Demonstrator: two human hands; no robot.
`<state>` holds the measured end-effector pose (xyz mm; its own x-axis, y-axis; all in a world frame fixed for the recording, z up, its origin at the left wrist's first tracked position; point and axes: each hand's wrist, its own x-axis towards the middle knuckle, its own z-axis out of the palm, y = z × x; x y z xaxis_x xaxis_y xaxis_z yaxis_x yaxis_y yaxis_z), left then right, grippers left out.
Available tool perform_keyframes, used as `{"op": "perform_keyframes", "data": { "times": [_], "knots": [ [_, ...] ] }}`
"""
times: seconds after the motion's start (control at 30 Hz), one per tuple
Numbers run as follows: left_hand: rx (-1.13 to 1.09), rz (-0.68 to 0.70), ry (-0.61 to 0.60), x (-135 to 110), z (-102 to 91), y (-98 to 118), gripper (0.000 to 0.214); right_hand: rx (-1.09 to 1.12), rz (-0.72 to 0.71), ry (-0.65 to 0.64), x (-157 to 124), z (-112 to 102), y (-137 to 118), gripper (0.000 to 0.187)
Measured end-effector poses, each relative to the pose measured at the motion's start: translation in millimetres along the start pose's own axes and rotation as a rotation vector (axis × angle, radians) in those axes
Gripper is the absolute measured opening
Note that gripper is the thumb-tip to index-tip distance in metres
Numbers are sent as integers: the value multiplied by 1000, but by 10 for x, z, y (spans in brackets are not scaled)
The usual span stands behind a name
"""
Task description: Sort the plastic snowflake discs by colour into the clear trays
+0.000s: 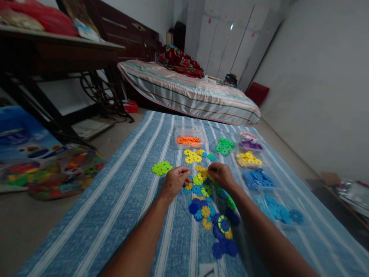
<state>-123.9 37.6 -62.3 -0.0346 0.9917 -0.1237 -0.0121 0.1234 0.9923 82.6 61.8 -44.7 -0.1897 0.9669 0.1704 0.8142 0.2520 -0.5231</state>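
Both my hands reach out over a pile of flat plastic snowflake discs (206, 209) in blue, yellow and green, lying on a blue striped cloth (121, 200). My left hand (175, 181) is curled, its fingertips pinched at the pile's left edge. My right hand (220, 175) is closed in a pinch on a yellow disc (203, 175) at the top of the pile. What the left fingers hold is hidden. A small group of lime green discs (161, 167) lies to the left of my left hand.
Clear tubs hold sorted discs: orange (188, 140), green (225, 146), purple (251, 145), yellow (248, 158), blue (258, 179) and light blue (276, 209). A bag of toy pieces (62, 175) lies at the left. A bed (190, 92) stands behind.
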Motion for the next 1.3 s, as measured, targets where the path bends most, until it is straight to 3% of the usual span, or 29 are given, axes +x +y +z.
{"op": "perform_keyframes", "data": {
  "times": [0.1,0.27,0.37,0.47,0.67,0.8,1.1,1.3],
  "knots": [
    [-6,11,-9,14,-12,-10,25,-36,-13,125,66,-235,116,16],
    [-8,17,-13,22,-15,-17,25,-374,42,507,246,-891,431,23],
    [-8,9,-15,11,-13,-9,26,-520,106,602,257,-1079,552,22],
    [-9,4,-15,2,-14,-5,26,-511,60,488,175,-925,534,20],
    [-4,1,-3,4,-18,-4,26,-359,-34,121,31,-281,210,20],
    [6,-9,1,-5,-16,28,25,-321,-43,-46,41,-91,-16,21],
    [-20,-17,-1,-21,1,44,26,-363,-73,-147,163,131,-156,20],
    [-22,-15,-6,-24,-9,31,26,-329,-77,-204,228,120,-225,21]
  ]
}}
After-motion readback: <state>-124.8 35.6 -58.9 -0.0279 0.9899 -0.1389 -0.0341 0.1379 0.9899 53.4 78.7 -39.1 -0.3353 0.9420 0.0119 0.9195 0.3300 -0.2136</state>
